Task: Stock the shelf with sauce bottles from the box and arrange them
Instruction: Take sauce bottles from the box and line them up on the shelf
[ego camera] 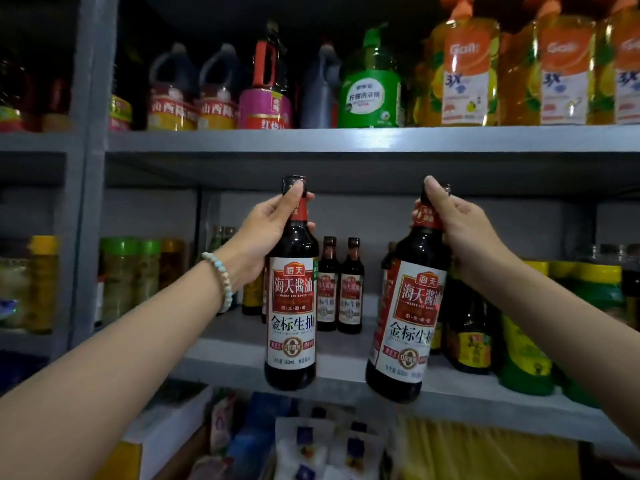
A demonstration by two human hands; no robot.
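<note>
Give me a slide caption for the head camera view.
Left hand and right hand each hold a soy sauce bottle by its neck before the middle shelf.

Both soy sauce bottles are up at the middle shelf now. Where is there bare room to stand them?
Bare shelf board lies in front of the two bottles already stocked, between the left-hand bottle and right-hand bottle. Crowded: the yellow-labelled bottles at right, the green-capped jars at left.
</note>
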